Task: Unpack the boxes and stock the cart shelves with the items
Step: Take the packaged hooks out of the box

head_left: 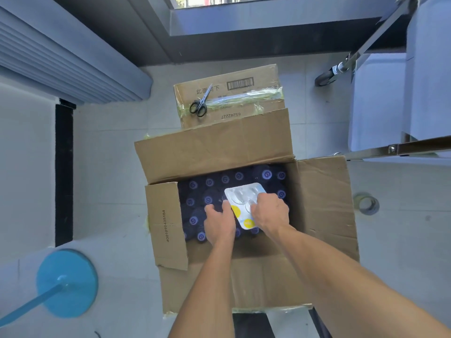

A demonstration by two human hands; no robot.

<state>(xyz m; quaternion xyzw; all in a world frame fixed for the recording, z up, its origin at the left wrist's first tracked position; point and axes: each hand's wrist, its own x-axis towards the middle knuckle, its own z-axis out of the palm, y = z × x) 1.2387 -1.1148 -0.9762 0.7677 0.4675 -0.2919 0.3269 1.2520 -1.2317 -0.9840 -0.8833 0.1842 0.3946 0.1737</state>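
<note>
Blister pack [244, 200]: white, with yellow spots, held over the open box [324, 206], above dark caps [210, 191].
Right hand [269, 212]: curled over the pack's right edge.
Left hand [218, 222]: fingers gripping its left edge.
Scissors [200, 102]: on the sealed box [234, 98], beyond both hands.

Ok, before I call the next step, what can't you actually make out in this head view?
- Blister pack: lower half covered by both hands; print too small to read.
- Dark items in the open box: only tops show; the count is hidden by hands and flaps.
- Sealed box under the scissors: contents hidden.
- Cart: shelves cut off at the right edge.
</note>
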